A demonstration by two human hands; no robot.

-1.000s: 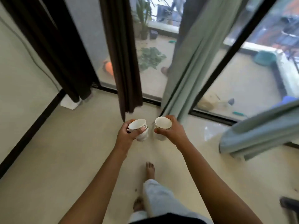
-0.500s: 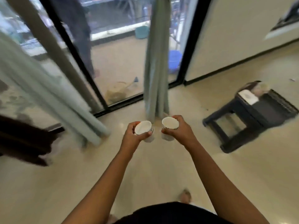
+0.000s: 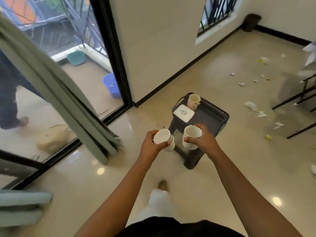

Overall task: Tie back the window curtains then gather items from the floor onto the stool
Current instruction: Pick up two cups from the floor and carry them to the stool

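Pale glossy floor fills most of the view; glass door w/ black frame at 10-11 o'clock, green curtain slanting across it from 9 o'clock, its hem on the floor by the frame. Dark stool stands at 3 o'clock, close to centre, near the wall. Blue bucket outside the glass at 10 o'clock. L hand and R hand at 5-6 o'clock, side by side, apart. L hand's fingers wrap L cup, tipped toward the camera; R hand's fingers wrap R cup, about upright, in view over the stool's near edge. Both cups in the air. On the stool top: 3rd cup at its 12 o'clock corner, white box just beside it at 10 o'clock. Paper scraps strewn on the floor at 2-3 o'clock
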